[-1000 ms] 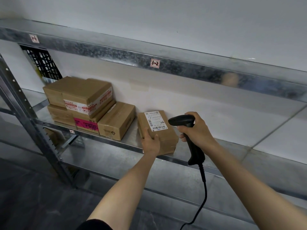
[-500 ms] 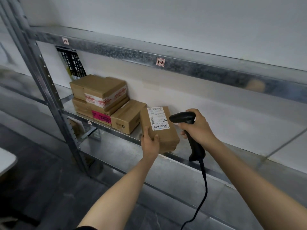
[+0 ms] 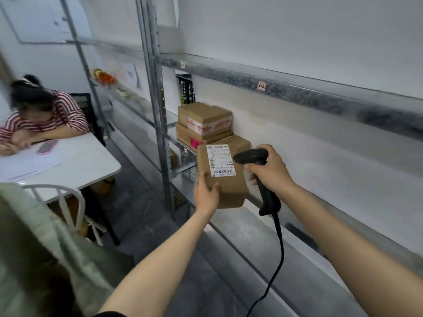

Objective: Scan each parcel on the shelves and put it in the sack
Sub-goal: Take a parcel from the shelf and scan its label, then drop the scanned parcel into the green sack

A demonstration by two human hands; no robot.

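Note:
My left hand (image 3: 206,195) grips a small brown cardboard parcel (image 3: 229,186) from its near end and holds it in the air in front of the shelf, its white barcode label (image 3: 220,160) facing up. My right hand (image 3: 271,171) grips a black corded barcode scanner (image 3: 258,175) just right of the parcel, its head beside the label. Several more brown parcels (image 3: 206,123) are stacked on the metal shelf (image 3: 297,225) behind. A pale green sack (image 3: 45,248) hangs open at the lower left.
A steel shelf upright (image 3: 158,110) stands left of the parcels. Further left is a white table (image 3: 68,165) with a person in a striped top seated at it, and a white chair (image 3: 61,202) in front. The scanner cable (image 3: 274,259) hangs down between my arms.
My left hand has lifted the parcel off the shelf and drawn it toward me. My view has swung left, bringing the table, the seated person and the sack into sight.

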